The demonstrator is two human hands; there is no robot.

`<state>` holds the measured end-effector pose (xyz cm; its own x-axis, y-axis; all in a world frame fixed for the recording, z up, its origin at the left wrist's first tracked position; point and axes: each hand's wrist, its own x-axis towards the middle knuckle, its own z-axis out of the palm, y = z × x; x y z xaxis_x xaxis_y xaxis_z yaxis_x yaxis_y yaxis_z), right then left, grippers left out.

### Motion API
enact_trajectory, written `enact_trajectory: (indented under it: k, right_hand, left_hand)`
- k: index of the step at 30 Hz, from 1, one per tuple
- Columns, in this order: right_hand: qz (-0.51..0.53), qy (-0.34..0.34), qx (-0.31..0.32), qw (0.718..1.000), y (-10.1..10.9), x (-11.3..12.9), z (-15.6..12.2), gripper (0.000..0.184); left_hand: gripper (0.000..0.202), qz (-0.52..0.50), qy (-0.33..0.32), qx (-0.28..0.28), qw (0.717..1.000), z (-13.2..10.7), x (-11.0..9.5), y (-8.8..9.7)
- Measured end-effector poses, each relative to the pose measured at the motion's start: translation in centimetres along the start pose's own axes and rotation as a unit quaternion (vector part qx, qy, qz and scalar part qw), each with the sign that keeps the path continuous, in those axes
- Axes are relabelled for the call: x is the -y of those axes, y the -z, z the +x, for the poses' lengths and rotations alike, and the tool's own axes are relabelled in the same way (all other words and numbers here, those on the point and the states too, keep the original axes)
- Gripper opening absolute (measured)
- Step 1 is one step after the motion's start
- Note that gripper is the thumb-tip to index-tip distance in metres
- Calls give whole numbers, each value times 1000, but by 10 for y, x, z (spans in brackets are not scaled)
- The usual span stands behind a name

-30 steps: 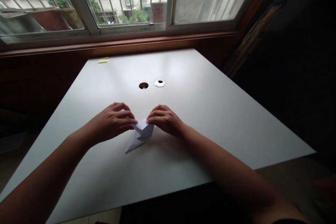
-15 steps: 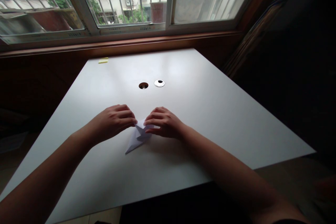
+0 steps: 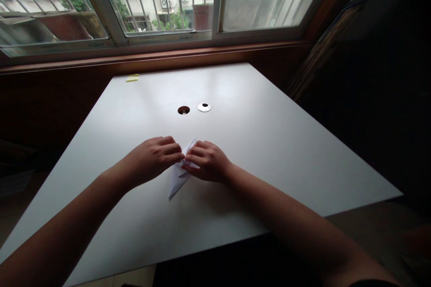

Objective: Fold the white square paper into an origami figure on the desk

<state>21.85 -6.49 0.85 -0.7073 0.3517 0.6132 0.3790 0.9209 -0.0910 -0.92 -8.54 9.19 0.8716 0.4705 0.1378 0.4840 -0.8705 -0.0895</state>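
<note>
A folded piece of white paper [image 3: 177, 182] lies on the white table, one pointed end toward me and another tip rising between my hands. My left hand [image 3: 160, 157] is closed at the paper's left side, its fingertips pinching the middle fold. From the right, my right hand [image 3: 209, 160] grips the same paper, fingers curled over it and thumb lower down. The fingertips of both hands nearly meet. Part of the paper's middle is hidden under the fingers.
The white table [image 3: 269, 157] has a round hole [image 3: 183, 110] beyond my hands, with a white ring-shaped cover [image 3: 204, 107] beside it. A yellow sticky note [image 3: 132, 78] is at the far left edge. Behind the table is a barred window [image 3: 161, 0] with a wooden sill [image 3: 161, 54].
My left hand has moved to the right, closer to my right hand. The paper has turned and shifted slightly right, and its far tip now shows above the fingers.
</note>
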Motion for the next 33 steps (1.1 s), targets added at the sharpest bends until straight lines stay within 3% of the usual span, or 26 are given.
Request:
enact_trajectory:
  k: [10, 23, 27, 33]
  right_hand:
    - [29, -7, 7, 1000, -5, 1, 0, 21]
    - [85, -39, -36, 995, -13, -4, -3, 19]
    - [93, -45, -32, 994, -14, -6, -4, 17]
    - [84, -43, -9, 995, -13, -6, -3, 22]
  left_hand:
    - [37, -146, 51, -48, 987, -9, 16, 2]
    - [50, -262, 104, -116, 952, -1, 2, -12]
    - [66, -361, 150, -162, 906, -4, -5, -30]
    - [67, -572, 163, -275, 756, -5, -20, -57]
